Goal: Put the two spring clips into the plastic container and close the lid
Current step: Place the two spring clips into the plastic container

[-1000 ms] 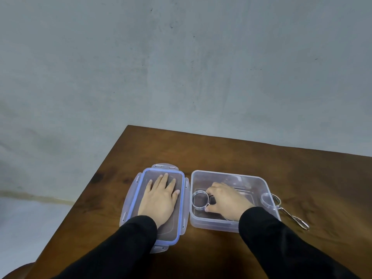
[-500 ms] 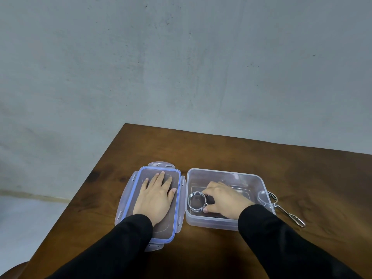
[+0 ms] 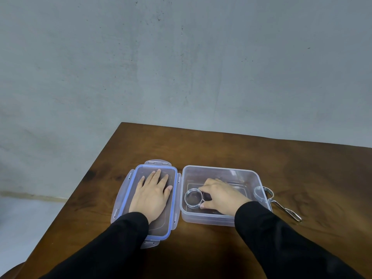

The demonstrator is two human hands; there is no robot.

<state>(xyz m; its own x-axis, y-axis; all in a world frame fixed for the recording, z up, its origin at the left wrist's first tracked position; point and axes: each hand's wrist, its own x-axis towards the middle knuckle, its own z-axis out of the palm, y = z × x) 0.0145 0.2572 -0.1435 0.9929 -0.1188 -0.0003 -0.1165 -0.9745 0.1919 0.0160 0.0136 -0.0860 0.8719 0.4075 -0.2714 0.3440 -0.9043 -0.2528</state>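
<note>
The left hand (image 3: 152, 195) lies palm down on the lid (image 3: 132, 193), which rests on the wooden table (image 3: 221, 150) with its blue seal facing up; the fingers are straight and slightly spread, holding nothing. Just beside their tips on the thumb side stands the open plastic container (image 3: 225, 173). The right hand (image 3: 221, 195) reaches into it, fingers curled and pinched on the first spring clip (image 3: 193, 198), whose coiled ring sticks out past the fingertips, low against the container floor near the wall closest to the lid. The second spring clip (image 3: 281, 206) lies on the table outside the container, touching its far wall, behind the right wrist.
</note>
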